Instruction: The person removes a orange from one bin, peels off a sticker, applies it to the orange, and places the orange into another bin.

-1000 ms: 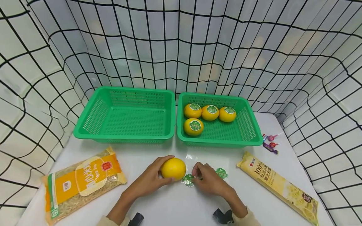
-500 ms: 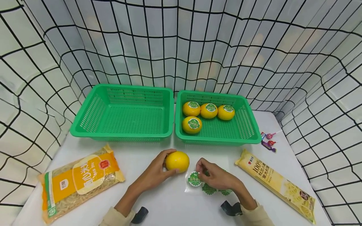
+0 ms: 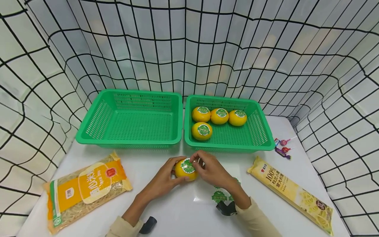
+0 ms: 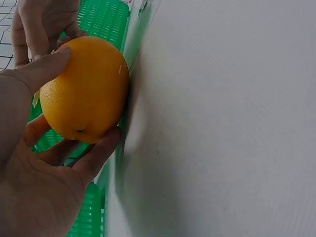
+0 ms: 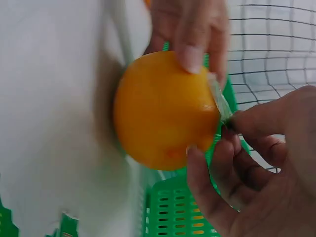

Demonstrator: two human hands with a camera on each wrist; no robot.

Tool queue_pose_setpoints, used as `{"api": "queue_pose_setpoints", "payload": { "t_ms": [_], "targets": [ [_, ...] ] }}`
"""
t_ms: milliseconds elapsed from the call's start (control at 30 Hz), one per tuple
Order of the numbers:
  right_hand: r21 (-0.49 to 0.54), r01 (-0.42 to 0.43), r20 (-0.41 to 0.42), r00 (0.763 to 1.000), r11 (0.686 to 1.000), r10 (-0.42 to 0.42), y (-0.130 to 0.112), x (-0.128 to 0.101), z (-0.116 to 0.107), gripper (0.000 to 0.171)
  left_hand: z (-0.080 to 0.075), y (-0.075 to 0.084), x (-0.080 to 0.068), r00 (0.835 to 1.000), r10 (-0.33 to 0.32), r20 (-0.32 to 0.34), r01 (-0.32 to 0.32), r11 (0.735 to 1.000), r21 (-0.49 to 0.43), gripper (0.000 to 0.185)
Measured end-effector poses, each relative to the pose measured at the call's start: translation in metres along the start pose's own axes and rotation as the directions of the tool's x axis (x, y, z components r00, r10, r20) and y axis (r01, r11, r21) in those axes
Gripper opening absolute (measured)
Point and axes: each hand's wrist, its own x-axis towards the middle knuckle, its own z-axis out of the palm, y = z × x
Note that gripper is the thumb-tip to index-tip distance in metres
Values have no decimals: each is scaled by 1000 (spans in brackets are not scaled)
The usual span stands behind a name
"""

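Half a second ago the right hand was down at the sticker sheet, pinching a round green sticker just beside the orange; now it has come up over the fruit, and the sticker lies on the orange's top, where the yellow skin was bare before. The left hand grips the orange as it did earlier, thumb on the far side and fingers curled under the near side, and the fruit rests on the white table just in front of the right green basket. The right hand's thumb and forefinger pinch the edge of the sticker against the orange; the right wrist view shows that edge as a thin strip held at the fingertips. The orange is round, smooth and bright yellow-orange, its sticker green with a scalloped white rim, like those on the four oranges in the right basket. The left green basket stands just beside the right one.
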Motion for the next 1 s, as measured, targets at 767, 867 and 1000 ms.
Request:
{"api": "queue_pose_setpoints", "payload": {
  "t_ms": [767, 867, 1000],
  "targets": [
    [-248, -84, -81, 995, 965, 65, 11, -17, 24, 54, 7, 1, 2, 972, -20, -235, -6, 994, -113, 26],
    [-273, -62, -125, 992, 960, 28, 7, -21, 22, 54, 17, 0, 2, 954, -47, -297, 5, 990, -139, 22],
    [-310, -62, -163, 987, 949, 11, 4, -27, 28, 50, 28, 1, 0, 935, -66, -348, 7, 986, -167, 23]
  ]
}}
